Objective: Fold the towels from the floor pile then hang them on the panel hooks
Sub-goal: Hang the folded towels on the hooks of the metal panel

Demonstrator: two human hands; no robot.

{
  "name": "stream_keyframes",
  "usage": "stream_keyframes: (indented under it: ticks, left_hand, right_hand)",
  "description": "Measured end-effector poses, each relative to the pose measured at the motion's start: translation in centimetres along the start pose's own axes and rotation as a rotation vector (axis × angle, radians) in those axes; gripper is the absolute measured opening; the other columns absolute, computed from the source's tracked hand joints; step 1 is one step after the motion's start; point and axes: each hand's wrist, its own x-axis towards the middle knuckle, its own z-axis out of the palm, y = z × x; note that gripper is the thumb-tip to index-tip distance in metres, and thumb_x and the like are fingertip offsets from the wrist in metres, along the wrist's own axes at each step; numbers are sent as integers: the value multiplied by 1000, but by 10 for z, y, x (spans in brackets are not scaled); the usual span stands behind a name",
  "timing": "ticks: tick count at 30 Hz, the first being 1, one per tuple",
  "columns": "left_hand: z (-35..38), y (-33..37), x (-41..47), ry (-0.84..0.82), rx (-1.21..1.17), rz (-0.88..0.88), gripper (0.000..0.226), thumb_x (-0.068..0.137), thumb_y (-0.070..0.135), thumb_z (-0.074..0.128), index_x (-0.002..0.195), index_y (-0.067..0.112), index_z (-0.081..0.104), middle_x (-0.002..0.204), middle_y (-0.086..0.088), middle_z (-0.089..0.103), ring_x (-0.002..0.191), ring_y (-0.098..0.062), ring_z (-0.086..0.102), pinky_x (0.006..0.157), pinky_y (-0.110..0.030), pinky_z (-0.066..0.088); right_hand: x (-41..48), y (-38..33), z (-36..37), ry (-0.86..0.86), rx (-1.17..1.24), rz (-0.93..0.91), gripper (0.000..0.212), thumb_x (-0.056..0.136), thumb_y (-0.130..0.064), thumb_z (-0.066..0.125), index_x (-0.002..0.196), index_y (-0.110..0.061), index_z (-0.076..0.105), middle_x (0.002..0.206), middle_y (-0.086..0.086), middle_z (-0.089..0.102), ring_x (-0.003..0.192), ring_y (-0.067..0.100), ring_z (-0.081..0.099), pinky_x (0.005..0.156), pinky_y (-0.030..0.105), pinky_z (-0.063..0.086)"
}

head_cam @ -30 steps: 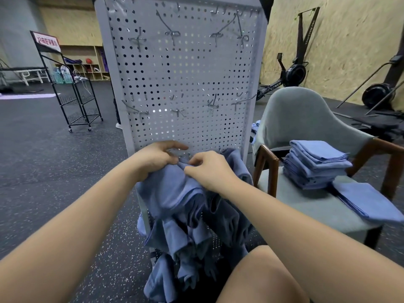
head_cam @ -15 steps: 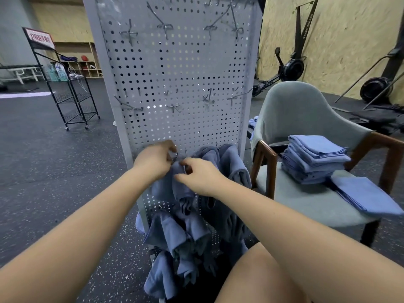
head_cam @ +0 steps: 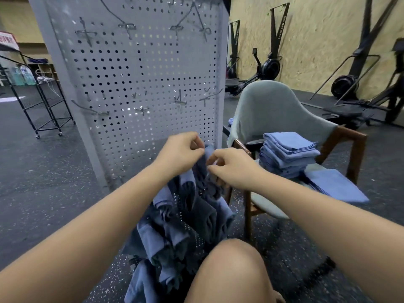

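A grey perforated panel (head_cam: 135,79) stands in front of me with metal hooks (head_cam: 180,101) on it. Several blue towels (head_cam: 196,219) hang bunched on its lower part. My left hand (head_cam: 179,153) and my right hand (head_cam: 231,165) pinch the top edge of one blue towel (head_cam: 204,162) against the panel's lower right corner. The hook under that edge is hidden by my fingers. A stack of folded blue towels (head_cam: 288,153) sits on the chair seat to the right, with one more folded towel (head_cam: 336,188) lying flat beside it.
A grey-green chair with wooden arms (head_cam: 269,110) stands right of the panel. My bare knee (head_cam: 231,270) is at the bottom. A black wire rack (head_cam: 41,106) stands at left. Exercise machines (head_cam: 269,68) line the board wall behind.
Both hands have shifted right along the panel's lower part to its right edge, still holding the towel's top. The camera has moved closer and turned left.
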Motion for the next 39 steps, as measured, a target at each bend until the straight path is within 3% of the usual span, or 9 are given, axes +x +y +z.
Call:
stream_keyframes:
  ticks: [5, 9, 12, 15, 18, 27, 30, 34, 39]
  left_hand:
    - [79, 75, 22, -115, -56, 129, 5, 92, 26, 70, 94, 26, 75, 85, 9, 73, 86, -11, 67, 79, -30, 54]
    - [154, 128, 44, -275, -114, 157, 6, 86, 22, 67, 82, 24, 70, 83, 7, 75, 87, -18, 75, 79, -33, 60]
    - [209, 159, 56, -379, -115, 164, 11, 87, 17, 64, 83, 23, 72, 88, 3, 79, 91, -21, 75, 83, -33, 59]
    - [266, 178, 70, -445, -144, 143, 14, 88, 16, 62, 88, 17, 76, 90, 0, 80, 90, -21, 76, 84, -33, 60]
    - [319, 188, 84, -464, -95, 163, 15, 89, 15, 64, 95, 13, 77, 97, -1, 80, 97, -23, 73, 75, -28, 49]
    - [417, 204, 119, -405, 128, 315, 22, 103, 15, 56, 122, 5, 62, 122, -18, 68, 115, -38, 64, 85, -39, 44]
    - [429, 210, 119, -421, 192, 253, 27, 106, 16, 52, 131, 6, 56, 126, -21, 66, 116, -41, 65, 96, -46, 52]
    - [432, 218, 120, -468, 117, 168, 37, 106, 12, 50, 141, 1, 53, 141, -22, 59, 126, -40, 61, 104, -45, 48]
    - [418, 219, 122, -481, -21, 61, 21, 92, 15, 66, 104, -1, 72, 99, -21, 72, 97, -39, 70, 75, -40, 51]
  right_hand:
    - [-22, 96, -49, 83, 12, 250, 13, 96, -13, 61, 93, -15, 74, 78, 1, 77, 59, 16, 73, 57, 37, 63]
    - [-46, 176, -77, 180, -53, 422, 22, 92, -11, 57, 87, -9, 78, 71, 6, 77, 64, 25, 75, 63, 44, 64]
    - [-69, 234, -89, 200, -28, 568, 22, 91, -11, 55, 82, -9, 75, 72, 9, 76, 57, 20, 73, 55, 39, 63]
    - [-92, 288, -97, 237, -68, 687, 22, 84, -16, 57, 69, -15, 72, 66, 7, 74, 65, 26, 73, 66, 44, 65]
    - [-107, 325, -102, 243, -108, 743, 18, 83, -16, 59, 73, -15, 74, 78, 4, 75, 85, 30, 71, 80, 39, 59]
    - [-122, 364, -92, 147, -118, 749, 17, 88, -16, 57, 91, -21, 73, 96, 0, 76, 96, 26, 67, 87, 41, 58]
    - [-124, 368, -89, 135, -135, 739, 19, 90, -15, 56, 97, -21, 72, 100, 0, 75, 99, 26, 66, 88, 40, 57]
    - [-125, 372, -88, 137, -120, 745, 20, 92, -16, 57, 103, -20, 72, 101, -1, 75, 100, 25, 65, 88, 41, 58]
    - [-126, 375, -90, 193, -108, 780, 11, 88, -23, 57, 83, -20, 67, 86, -1, 72, 89, 26, 67, 81, 42, 59]
